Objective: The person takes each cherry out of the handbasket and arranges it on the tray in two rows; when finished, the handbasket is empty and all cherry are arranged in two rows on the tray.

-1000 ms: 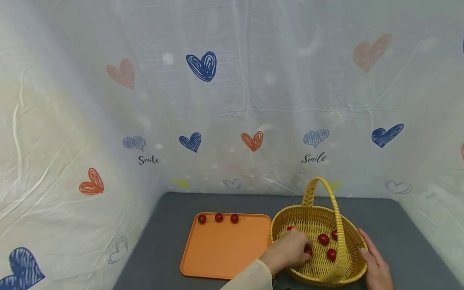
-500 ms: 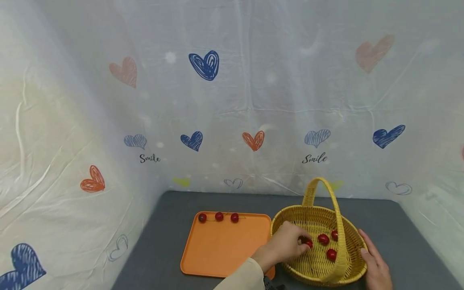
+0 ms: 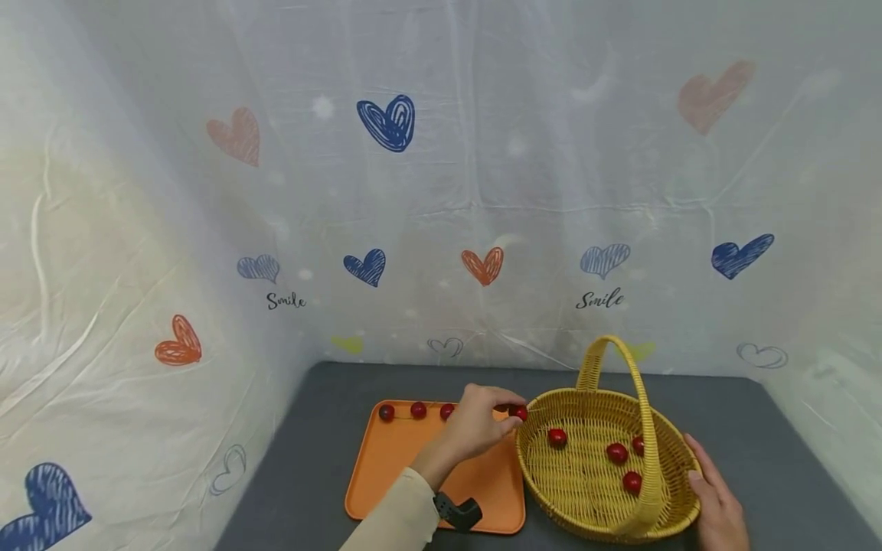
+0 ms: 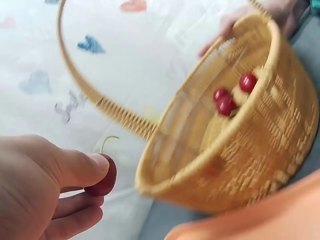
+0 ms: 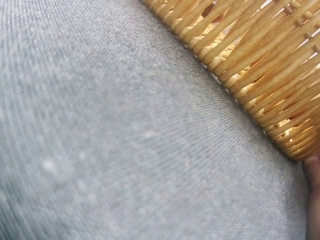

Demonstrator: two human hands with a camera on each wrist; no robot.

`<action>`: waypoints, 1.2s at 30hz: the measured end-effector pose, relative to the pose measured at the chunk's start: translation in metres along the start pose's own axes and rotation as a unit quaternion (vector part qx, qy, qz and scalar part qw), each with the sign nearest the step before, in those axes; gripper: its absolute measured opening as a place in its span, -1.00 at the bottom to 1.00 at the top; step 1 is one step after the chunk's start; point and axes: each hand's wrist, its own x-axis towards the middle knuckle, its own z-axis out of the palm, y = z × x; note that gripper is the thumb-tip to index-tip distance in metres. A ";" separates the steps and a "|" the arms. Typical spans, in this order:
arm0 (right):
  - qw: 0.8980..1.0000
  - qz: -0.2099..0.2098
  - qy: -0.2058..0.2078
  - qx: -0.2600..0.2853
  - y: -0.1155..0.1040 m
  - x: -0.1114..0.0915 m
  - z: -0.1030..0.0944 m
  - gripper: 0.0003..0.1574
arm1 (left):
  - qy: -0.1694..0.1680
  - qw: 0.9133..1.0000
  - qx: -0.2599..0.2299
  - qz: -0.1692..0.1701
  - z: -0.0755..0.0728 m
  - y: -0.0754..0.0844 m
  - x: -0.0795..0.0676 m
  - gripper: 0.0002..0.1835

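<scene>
My left hand [image 3: 474,425] pinches a dark red cherry [image 4: 105,176] between thumb and fingers, its green stem pointing up. In the head view this hand is over the right part of the orange tray [image 3: 382,482], with the cherry near the left rim of the yellow wicker basket [image 3: 575,493]. On the tray's far edge lie cherries [image 3: 418,411] in a row, one partly hidden by the hand. Inside the basket are several more cherries [image 3: 616,453]. My right hand [image 3: 719,501] holds the basket's right rim, thumb on top and fingers along the outer side.
The basket's tall handle [image 3: 644,428] arches over its right half. Basket and tray stand side by side on a grey cloth-covered table [image 5: 120,125]. A white curtain [image 3: 524,168] printed with hearts hangs behind and at the sides. A black strap [image 3: 458,511] circles the left wrist.
My left hand has lifted a cherry out of the basket and moved left with it, over the tray. The right hand stays at the basket's rim.
</scene>
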 end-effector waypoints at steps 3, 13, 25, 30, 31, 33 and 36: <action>1.000 -0.008 -0.007 -0.010 0.002 0.000 -0.001 -0.14 | 0.016 1.000 0.015 -0.015 -0.009 -0.013 -0.003 -0.71; 1.000 -0.007 -0.017 0.002 0.003 0.001 -0.003 -0.13 | 0.017 0.998 0.056 -0.030 -0.004 -0.054 -0.001 -0.73; 1.000 0.000 -0.005 0.004 0.001 -0.001 0.000 -0.15 | 0.003 0.992 0.120 -0.038 0.032 -0.082 0.003 -0.86; 1.000 0.004 -0.004 0.011 0.000 -0.002 0.000 -0.15 | -0.007 0.990 0.130 -0.054 0.037 -0.081 0.003 -0.91; 1.000 0.005 -0.004 0.010 0.000 -0.002 0.000 -0.15 | -0.007 0.990 0.132 -0.055 0.037 -0.081 0.003 -0.92; 1.000 0.006 -0.007 0.008 -0.001 -0.001 0.000 -0.14 | -0.007 0.990 0.132 -0.056 0.039 -0.080 0.003 -0.91; 1.000 0.007 -0.008 0.007 -0.001 -0.001 0.000 -0.13 | -0.009 0.989 0.133 -0.057 0.039 -0.079 0.002 -0.88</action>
